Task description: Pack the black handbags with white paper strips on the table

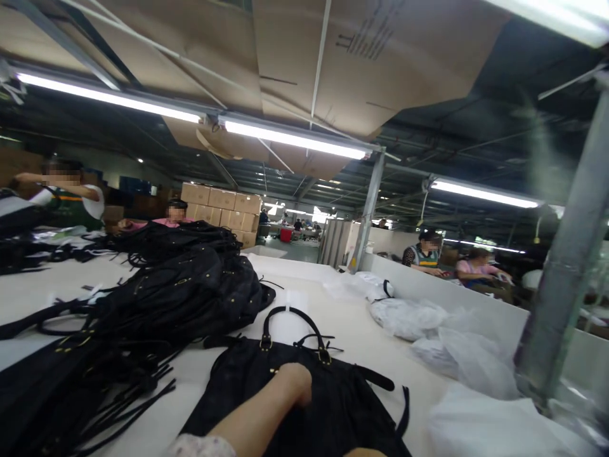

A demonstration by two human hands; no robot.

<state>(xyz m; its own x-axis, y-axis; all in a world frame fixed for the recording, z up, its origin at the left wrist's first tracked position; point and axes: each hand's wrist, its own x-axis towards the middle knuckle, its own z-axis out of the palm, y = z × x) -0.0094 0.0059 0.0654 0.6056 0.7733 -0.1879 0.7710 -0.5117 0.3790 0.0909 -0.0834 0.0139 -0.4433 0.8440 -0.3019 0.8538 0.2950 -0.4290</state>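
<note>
Touching the black bag (349, 397), the left grip (295, 381) is bent at the wrist, and its fingers are out of sight. You cannot tell if they are spread, pressed together or pinching the cloth, or if they are on top of the bag or tucked inside. The right grip (364, 452) is just a small bit at the bottom edge, so you cannot tell what it does either.

The bag lies on the white tabletop (333, 324), under the left grip and out to both sides of it. Its handle (265, 330) makes a loop just past the grip. A loose strap (378, 377) pokes out to the right of the grip.

To do this well, the left grip should be gentle and work near the middle, so the soft bag does not bunch up. The other grip can help best by holding the bag steady. The strap looks easy to catch, so it is good to mind it. The big pile of black bags (190, 292) is near the grip on its left, and long ties there could get tangled. The clear wrappers (409, 317) sit well apart, to the right.
</note>
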